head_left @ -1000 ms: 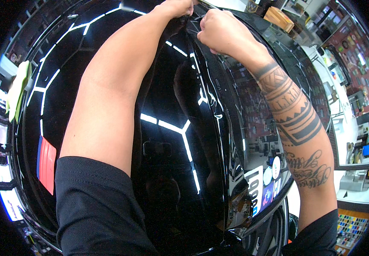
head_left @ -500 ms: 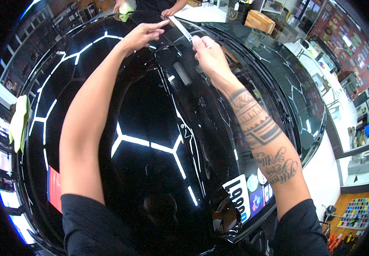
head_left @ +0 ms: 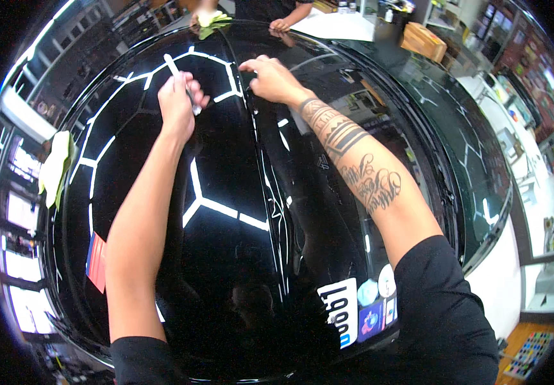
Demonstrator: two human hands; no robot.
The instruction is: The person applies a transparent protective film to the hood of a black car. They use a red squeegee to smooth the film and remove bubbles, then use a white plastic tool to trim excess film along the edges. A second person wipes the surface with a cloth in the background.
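Left hand [head_left: 176, 106] grips white tool [head_left: 171, 65] mid-shaft, likely for control. Right hand [head_left: 274, 80] apart, fingers loose, near far edge of surface [head_left: 226, 173].

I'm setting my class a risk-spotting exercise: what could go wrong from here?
The slim white tool in the left hand is above the glossy black surface, so a slip or drop might scratch it. The red flat piece beside the left forearm could be knocked if that arm swings outward.
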